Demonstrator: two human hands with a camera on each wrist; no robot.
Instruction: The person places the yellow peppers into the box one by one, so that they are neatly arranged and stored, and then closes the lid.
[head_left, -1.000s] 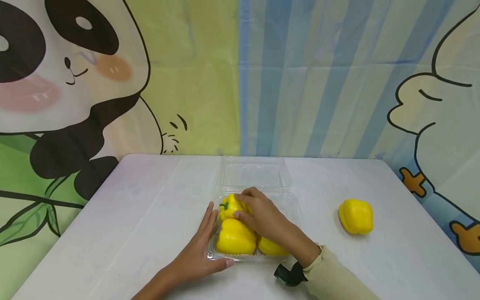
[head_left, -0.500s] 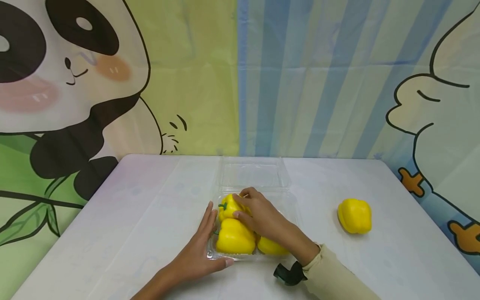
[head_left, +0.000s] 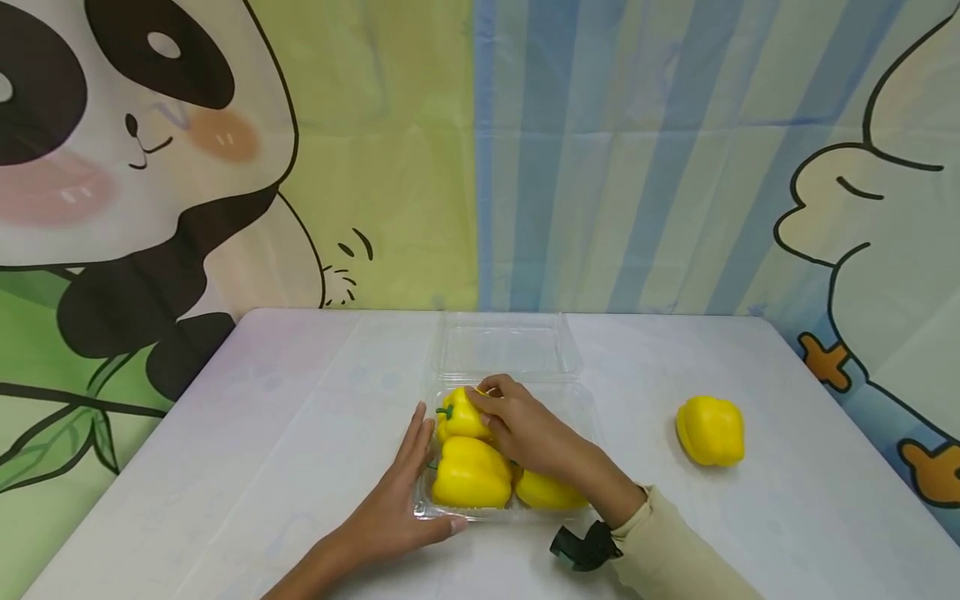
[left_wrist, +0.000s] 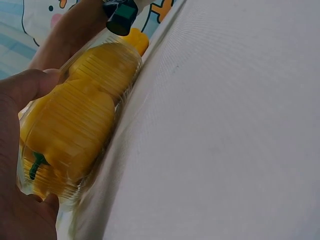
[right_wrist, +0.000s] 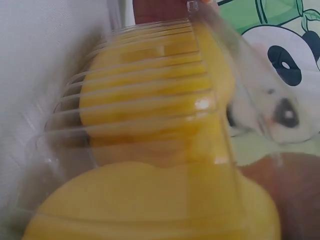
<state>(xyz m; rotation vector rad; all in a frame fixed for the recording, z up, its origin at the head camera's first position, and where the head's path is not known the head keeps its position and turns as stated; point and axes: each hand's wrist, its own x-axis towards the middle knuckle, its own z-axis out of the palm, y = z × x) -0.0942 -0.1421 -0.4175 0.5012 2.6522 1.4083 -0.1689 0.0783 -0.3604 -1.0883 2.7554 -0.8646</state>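
Observation:
A clear plastic clamshell container (head_left: 517, 515) lies on the table with its lid (head_left: 506, 350) folded back. Inside are three yellow bell peppers: one at back left (head_left: 457, 421) with a green stem, one at front left (head_left: 472, 473) and one at front right (head_left: 549, 492). My right hand (head_left: 536, 429) holds the back-left bell pepper, thumb and fingers on its right side. Along the container's left wall run the straight fingers of my left hand (head_left: 397, 508), its thumb at the front edge. The left wrist view shows peppers (left_wrist: 75, 125) through the ribbed wall.
Another yellow bell pepper (head_left: 711, 431) sits on the white table (head_left: 262, 467), right of the container. A black wrist camera (head_left: 585, 547) hangs at the right sleeve cuff (head_left: 637, 517). A printed cloth (head_left: 570, 167) with a panda stands behind the table.
My right thumb has drawn up and back a little along the back-left bell pepper, and the front-right pepper shows slightly more. The left hand and container have stayed put.

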